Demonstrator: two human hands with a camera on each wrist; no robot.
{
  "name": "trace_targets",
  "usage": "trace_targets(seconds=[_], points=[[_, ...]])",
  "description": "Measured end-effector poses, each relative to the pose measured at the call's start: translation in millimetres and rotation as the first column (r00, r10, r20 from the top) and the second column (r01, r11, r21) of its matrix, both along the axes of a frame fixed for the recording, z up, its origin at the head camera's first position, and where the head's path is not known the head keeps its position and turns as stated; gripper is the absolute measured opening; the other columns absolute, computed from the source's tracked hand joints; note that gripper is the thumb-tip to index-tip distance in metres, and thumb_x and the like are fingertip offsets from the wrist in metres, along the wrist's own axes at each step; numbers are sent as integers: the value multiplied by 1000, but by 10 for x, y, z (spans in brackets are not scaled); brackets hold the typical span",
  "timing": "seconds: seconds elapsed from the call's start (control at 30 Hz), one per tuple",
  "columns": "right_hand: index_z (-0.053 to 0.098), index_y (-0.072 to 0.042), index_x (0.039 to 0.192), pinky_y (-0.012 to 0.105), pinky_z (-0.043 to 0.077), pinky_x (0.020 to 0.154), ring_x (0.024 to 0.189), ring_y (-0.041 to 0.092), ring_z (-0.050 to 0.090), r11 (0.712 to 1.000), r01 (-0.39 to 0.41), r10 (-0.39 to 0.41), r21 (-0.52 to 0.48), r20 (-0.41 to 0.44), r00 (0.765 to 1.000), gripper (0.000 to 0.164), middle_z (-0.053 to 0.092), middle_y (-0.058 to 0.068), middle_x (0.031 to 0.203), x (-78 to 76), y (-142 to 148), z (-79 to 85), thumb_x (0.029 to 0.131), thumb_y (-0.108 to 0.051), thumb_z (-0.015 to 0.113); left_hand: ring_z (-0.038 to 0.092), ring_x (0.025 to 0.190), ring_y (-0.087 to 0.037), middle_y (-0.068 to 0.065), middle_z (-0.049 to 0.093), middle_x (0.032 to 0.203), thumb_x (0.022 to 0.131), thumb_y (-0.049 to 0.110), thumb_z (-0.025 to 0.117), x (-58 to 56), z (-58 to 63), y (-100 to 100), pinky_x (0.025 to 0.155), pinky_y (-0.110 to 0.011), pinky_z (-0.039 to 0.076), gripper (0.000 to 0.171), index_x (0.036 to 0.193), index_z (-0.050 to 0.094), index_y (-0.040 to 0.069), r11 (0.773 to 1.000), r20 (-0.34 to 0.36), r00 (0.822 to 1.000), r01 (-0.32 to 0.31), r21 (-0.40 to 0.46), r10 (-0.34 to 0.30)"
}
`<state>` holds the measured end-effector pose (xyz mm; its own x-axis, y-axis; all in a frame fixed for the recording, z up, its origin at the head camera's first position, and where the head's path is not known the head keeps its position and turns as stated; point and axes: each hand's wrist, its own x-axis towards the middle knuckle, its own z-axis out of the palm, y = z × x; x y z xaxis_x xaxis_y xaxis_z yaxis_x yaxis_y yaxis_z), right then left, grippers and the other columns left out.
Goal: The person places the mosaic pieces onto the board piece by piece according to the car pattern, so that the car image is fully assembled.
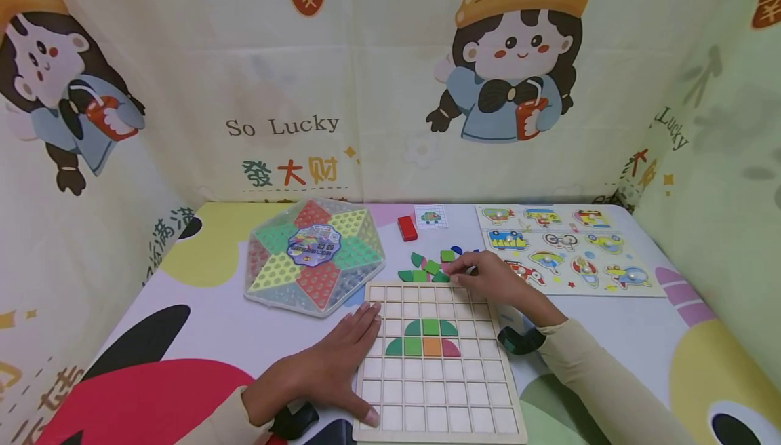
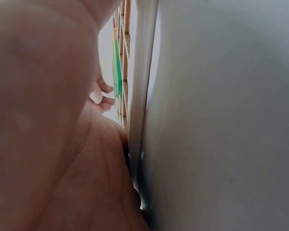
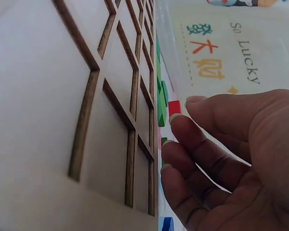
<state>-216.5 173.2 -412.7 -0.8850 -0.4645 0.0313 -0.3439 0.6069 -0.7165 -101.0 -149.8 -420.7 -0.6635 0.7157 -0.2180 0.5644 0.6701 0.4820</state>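
Note:
A wooden grid board [image 1: 432, 394] lies in front of me, holding two rows of pieces: green squares and rounded green pieces, an orange square [image 1: 432, 347] and a rounded pink piece [image 1: 450, 349]. My left hand [image 1: 332, 357] rests along the board's left edge, fingers extended and thumb near the lower corner. Beyond the far edge, my right hand [image 1: 497, 279] reaches its bent fingertips to a loose pile of small pieces [image 1: 419, 275], mostly green. In the right wrist view, its thumb and index finger [image 3: 185, 130] stand apart with nothing visible between them.
A hexagonal game box [image 1: 314, 255] with coloured star points lies left of the pile. Behind the pile are a red block [image 1: 407, 228] and a small picture card [image 1: 431, 216]. A vehicle puzzle board [image 1: 567, 282] lies at the right. Printed cloth [image 1: 390, 92] stands behind the table.

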Motion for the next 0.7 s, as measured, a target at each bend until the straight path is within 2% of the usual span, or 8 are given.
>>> trace_targets(seconds=[0.37,0.7], points=[[75,-5,105,31,50,76,88,19,56,999,-45,46,18,-12,999,16,69,4,103,-93,-89,-7,92,-4,66,-13,146,-25,-8,-10,162,70,75,68,-3,2,4,115,-52,3,127,156,8,4,1000,4,1000,-4,-13,4],[75,-5,102,32,51,78,89,19,56,996,-87,88,27,-34,996,16,67,1,98,-135,-193,-8,89,-1,68,-14,146,-22,-5,-11,162,69,78,66,-3,-17,4,115,-52,3,128,156,7,6,1000,19,1000,-18,-24,18]])
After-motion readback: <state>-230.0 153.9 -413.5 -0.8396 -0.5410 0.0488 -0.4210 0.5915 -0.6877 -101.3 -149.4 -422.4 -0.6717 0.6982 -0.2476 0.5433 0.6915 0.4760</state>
